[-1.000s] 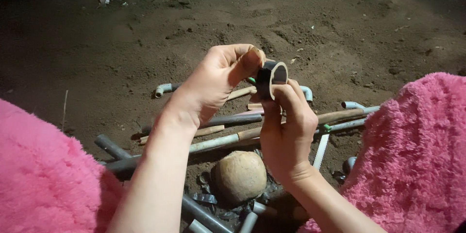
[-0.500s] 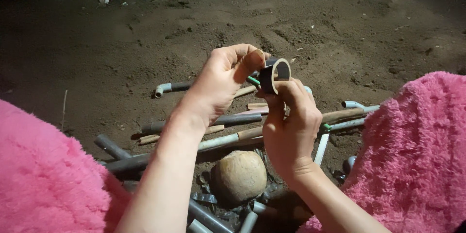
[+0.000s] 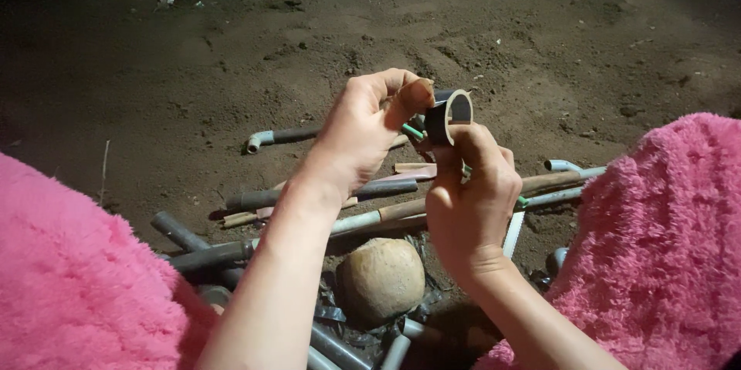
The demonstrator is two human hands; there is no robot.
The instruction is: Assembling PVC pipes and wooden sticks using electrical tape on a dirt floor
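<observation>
Roll of black tape, held in two hands over a heap of pipe offcuts.

Right hand point(image 3: 471, 200) gripped the roll of black tape point(image 3: 448, 115), fingers closed about its lower edge, raised above the pile. Left hand point(image 3: 363, 135) pinched at the roll's left side, thumb and fingers closed; a thin green stick point(image 3: 413, 132) showed between the hands. Below lay grey pipes point(image 3: 309, 194), a round stone point(image 3: 380, 279), bare soil point(image 3: 540, 54); pink fleece point(image 3: 77, 277) covered both knees.

Pipes point(image 3: 324, 192), stone point(image 3: 380, 280) on dirt ground point(image 3: 193, 69)
</observation>
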